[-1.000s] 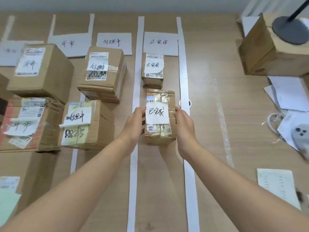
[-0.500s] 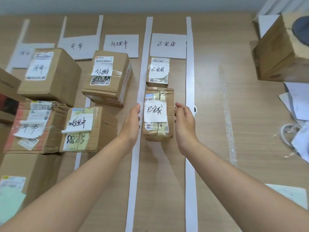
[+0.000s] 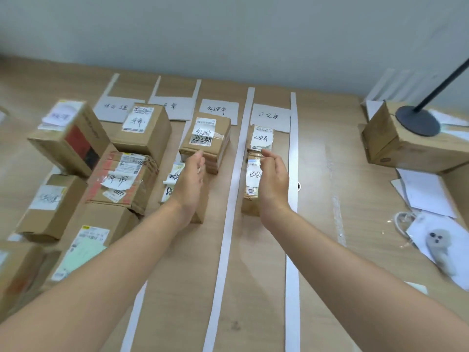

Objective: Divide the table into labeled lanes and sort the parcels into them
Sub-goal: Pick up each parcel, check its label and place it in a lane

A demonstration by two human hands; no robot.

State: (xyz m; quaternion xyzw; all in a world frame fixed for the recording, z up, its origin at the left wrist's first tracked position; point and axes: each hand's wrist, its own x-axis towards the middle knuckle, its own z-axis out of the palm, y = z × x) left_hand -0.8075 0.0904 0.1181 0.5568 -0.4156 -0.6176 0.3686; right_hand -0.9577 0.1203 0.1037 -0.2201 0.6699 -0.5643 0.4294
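White paper strips (image 3: 229,219) split the wooden table (image 3: 330,250) into lanes, each headed by a handwritten paper label (image 3: 270,116). In the rightmost lane a small tape-wrapped parcel (image 3: 251,182) with a handwritten slip lies on the table, just in front of another small labelled parcel (image 3: 261,138). My right hand (image 3: 272,184) hovers open above and in front of the taped parcel, partly hiding it. My left hand (image 3: 191,179) is open too, raised over the neighbouring lane and covering a labelled box (image 3: 172,184).
Several labelled cardboard boxes (image 3: 142,128) fill the left lanes, some stacked. A larger box (image 3: 406,148) with a black lamp base (image 3: 417,120) on it stands at the far right, with loose papers (image 3: 429,191), a white cable and a small grey plug near it. A wall runs behind the table.
Both hands have let go of the taped parcel, which now rests in the rightmost lane; they lifted and spread apart. The camera tilted up, showing the wall.
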